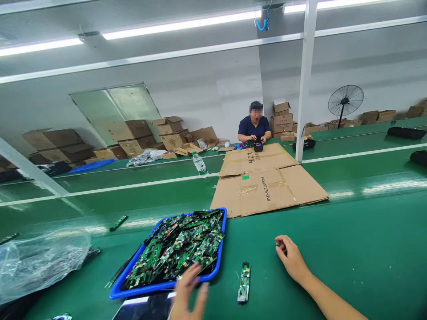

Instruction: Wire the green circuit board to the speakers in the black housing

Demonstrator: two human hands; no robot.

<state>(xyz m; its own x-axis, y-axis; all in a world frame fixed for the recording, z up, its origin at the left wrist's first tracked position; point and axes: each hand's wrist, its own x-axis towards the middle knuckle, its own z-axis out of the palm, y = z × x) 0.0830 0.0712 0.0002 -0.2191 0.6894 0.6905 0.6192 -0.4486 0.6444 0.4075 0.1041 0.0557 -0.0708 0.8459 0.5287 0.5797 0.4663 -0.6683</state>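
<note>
We log the left hand [188, 295] spread, blurred, at the near rim of a blue tray [147, 291]; contact we cannot tell. Single circuit board [244, 283] lies on the desk [360, 240], between it and the right hand [293, 258], loosely curled; whether that pinches anything, we cannot tell. Tray: heaped with similar boards [180, 244]. Clear plastic bag [43, 262]: cut off at left, contents indistinct. Beyond: cardboard [230, 202] printed "MZX" and "MEAS:", digits unclear; bottle [200, 165], label illegible to us.

The left hand [183, 302] is positioned at lower centre, thumb [201, 297] and fingers [191, 273] spread and slightly blurred. The right hand [291, 259] points leftward, fingers loosely curled, its bare forearm [328, 291] extending from the lower right.
</note>
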